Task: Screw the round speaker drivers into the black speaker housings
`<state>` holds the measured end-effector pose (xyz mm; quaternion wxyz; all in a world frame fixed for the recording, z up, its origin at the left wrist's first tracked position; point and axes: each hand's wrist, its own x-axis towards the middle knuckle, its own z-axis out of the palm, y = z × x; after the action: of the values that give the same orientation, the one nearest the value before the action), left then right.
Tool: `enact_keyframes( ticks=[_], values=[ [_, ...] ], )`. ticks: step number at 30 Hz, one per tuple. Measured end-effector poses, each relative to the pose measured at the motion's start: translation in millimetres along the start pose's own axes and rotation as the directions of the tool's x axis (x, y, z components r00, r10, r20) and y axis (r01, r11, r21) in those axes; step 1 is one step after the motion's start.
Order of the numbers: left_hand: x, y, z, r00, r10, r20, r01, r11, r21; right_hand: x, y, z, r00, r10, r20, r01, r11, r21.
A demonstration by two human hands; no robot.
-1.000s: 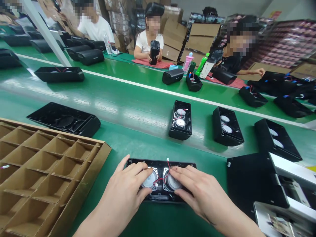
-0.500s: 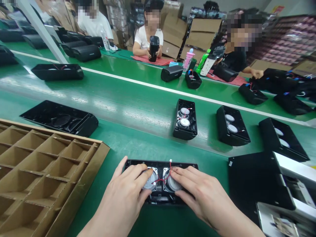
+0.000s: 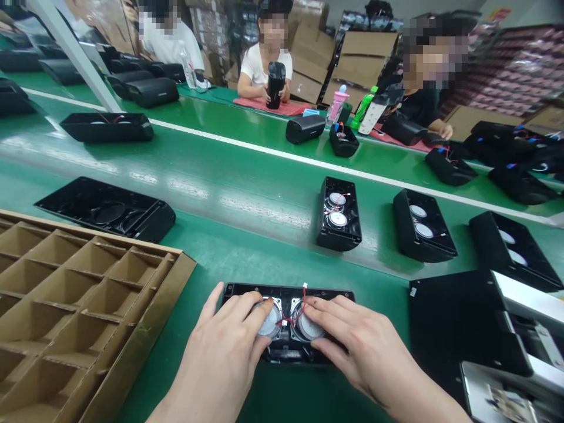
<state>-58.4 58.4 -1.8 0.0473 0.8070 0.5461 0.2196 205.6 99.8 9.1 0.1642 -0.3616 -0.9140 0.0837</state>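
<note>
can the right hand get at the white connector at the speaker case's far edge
Likely yes: nothing covers that white connector, and it sits close to the right hand, though the hand would have to lift off the speaker driver.

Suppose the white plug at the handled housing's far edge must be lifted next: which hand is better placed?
Probably the right hand: its fingertips are at the nearer speaker, close to the red wire and plug. The left hand is at the other speaker, farther off.
</note>
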Motion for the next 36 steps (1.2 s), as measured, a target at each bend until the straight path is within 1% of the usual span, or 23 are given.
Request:
enact_keyframes(
  ticks=[3, 11, 17, 20, 23, 26, 28, 30, 32, 34, 36],
  values=[
    [0.4, -0.5, 0.4, 1.0, -0.01, 0.004, 0.01, 1.0, -0.003, 1.2, -0.5, -0.8, 1.0, -0.007, -0.012, 0.007, 1.0, -0.014],
    [0.1, -3.4, 1.0, 1.0, -0.006, 0.009, 0.006, 1.0, -0.013, 3.3, -1.8, -1.8, 1.0, 0.001, 0.021, -0.001, 1.0, -0.006],
    [1.4, -2.0, 0.4, 1.0, -0.005, -0.018, 0.004, 1.0, -0.022, 3.3, -7.4, -4.3, 1.0, -0.006, 0.008, 0.006, 0.999, -0.051],
    [3.0, -2.9, 0.6, 1.0, 0.003, -0.007, -0.004, 1.0, -0.027, 3.4, -8.0, -5.1, 1.0, 0.0, 0.016, 0.001, 0.998, -0.065],
    [2.0, -6.0, -0.4, 0.999, 0.033, 0.015, -0.033, 0.999, 0.0, 3.5, -8.6, -3.4, 0.999, 0.006, 0.034, -0.002, 0.995, -0.1],
    [-2.4, -9.4, -8.8, 0.997, 0.07, 0.012, -0.071, 0.995, 0.073, 3.6, -12.5, -3.1, 1.0, -0.009, 0.03, 0.013, 0.989, -0.148],
    [-5.0, -10.3, -19.2, 0.996, 0.094, -0.009, -0.092, 0.989, 0.116, 2.6, -15.7, -7.1, 1.0, -0.022, 0.001, 0.021, 0.987, -0.162],
    [-5.5, -10.0, -29.2, 0.992, 0.124, -0.02, -0.12, 0.984, 0.132, -1.4, -16.8, -14.7, 0.997, -0.039, -0.06, 0.029, 0.986, -0.166],
    [-3.0, -9.8, -33.3, 0.988, 0.152, 0.025, -0.154, 0.981, 0.115, -10.0, -14.9, -22.7, 0.987, -0.023, -0.158, 0.0, 0.989, -0.146],
    [1.7, -11.2, -28.9, 0.98, 0.166, 0.11, -0.175, 0.982, 0.077, -23.0, -11.6, -26.2, 0.964, 0.077, -0.255, -0.108, 0.988, -0.111],
    [6.5, -14.8, -18.4, 0.978, 0.139, 0.154, -0.15, 0.987, 0.06, -38.9, -10.7, -22.1, 0.915, 0.236, -0.328, -0.279, 0.956, -0.092]
  ],
)
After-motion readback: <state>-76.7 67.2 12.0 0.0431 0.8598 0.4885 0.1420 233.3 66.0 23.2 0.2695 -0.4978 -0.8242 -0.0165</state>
